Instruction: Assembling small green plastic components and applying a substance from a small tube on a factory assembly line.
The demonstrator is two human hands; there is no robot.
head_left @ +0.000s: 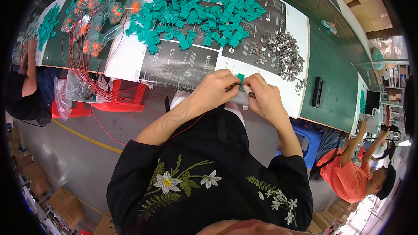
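My left hand (217, 88) and my right hand (266, 99) meet at the table's near edge, both closed with fingertips together. Between them is a small green plastic part (240, 77), pinched by the left fingers and touched by the right ones. A pale wrap covers a right fingertip, and small dark metal pieces (251, 94) show beneath the right fingers. Farther away spreads a big heap of similar green plastic parts (196, 11). Right of it lies a pile of small metal pieces (285, 56). Fingers hide most of the held part.
Clear-and-orange plastic bodies (93, 13) with red wires (80, 61) lie at the left; wires hang over the edge. Printed dark sheets (178, 65) cover the green table (324, 56). A black case (318, 92) lies right. A blue stool (310, 141) and co-workers flank me.
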